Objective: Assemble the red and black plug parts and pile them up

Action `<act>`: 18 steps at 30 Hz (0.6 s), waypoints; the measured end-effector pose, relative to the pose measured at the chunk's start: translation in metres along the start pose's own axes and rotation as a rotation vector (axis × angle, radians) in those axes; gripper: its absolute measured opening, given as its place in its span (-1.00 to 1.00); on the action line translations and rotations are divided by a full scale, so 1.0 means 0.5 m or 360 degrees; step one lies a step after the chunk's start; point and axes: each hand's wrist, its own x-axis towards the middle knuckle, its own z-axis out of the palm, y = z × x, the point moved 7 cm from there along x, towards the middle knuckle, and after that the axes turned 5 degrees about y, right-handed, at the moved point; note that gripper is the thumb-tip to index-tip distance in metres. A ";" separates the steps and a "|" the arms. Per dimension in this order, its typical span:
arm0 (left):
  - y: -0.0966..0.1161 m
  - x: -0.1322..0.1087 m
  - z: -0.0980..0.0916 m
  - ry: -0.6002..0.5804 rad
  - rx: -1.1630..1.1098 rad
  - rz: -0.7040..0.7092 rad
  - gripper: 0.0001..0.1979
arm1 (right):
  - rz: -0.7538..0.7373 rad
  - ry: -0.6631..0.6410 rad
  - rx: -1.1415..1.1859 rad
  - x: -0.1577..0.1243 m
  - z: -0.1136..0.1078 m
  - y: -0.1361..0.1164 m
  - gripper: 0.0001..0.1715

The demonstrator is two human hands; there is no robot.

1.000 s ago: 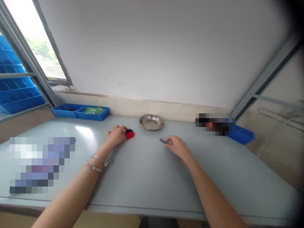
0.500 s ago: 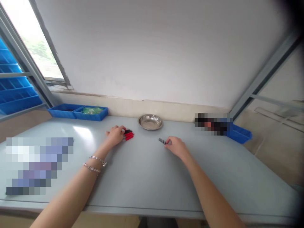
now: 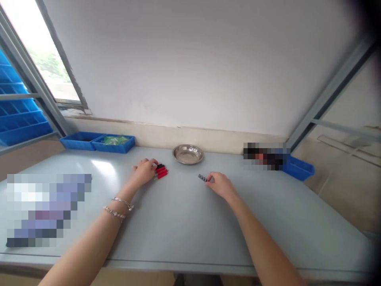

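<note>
While the left hand point(image 3: 145, 170) is curled loosely against the red and black pieces point(image 3: 161, 171), the small grey threaded part point(image 3: 203, 177) is pinched by the right hand point(image 3: 219, 184), long axis pointing toward the tabletop's point(image 3: 178, 222) far-left corner.

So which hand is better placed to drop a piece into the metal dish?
Probably the right hand: it pinches the small dark ridged part, and open table lies toward the metal dish. The left hand rests on the red and black pieces.
</note>
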 end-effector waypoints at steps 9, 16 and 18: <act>0.015 -0.007 -0.020 0.0145 -0.0046 0.0072 -0.75 | -0.0035 0.0024 0.0031 0.002 0.003 0.000 -0.92; 0.061 -0.025 -0.024 0.0000 -0.0067 0.0376 -0.78 | -0.0022 -0.0001 0.0025 0.001 0.004 -0.001 -0.90; 0.069 -0.029 -0.024 -0.0034 -0.0051 0.0430 -0.77 | -0.0021 0.0000 0.0026 0.001 0.004 -0.001 -0.90</act>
